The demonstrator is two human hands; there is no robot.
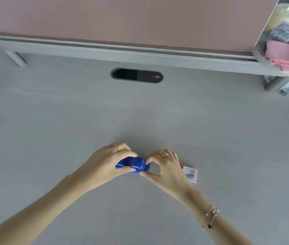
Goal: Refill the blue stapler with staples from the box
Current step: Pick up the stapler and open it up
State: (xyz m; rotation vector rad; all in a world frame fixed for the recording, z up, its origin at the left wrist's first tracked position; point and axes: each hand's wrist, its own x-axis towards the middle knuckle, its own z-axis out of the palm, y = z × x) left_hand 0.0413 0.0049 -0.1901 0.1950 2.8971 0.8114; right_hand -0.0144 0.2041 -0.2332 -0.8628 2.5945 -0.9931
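Note:
The blue stapler (134,164) lies on the grey desk (87,121) near its front middle. My left hand (107,160) wraps around the stapler's left part, thumb in front and fingers behind. My right hand (165,167) pinches the stapler's right end between thumb and forefinger. A small white and red staple box (191,175) lies on the desk just right of my right hand, partly hidden under it. No loose staples are visible.
A dark oval cable port (137,75) is set into the desk further back. A pink partition (122,20) rises behind the desk. At the far right stands a shelf (281,41) with a pink cloth and packets.

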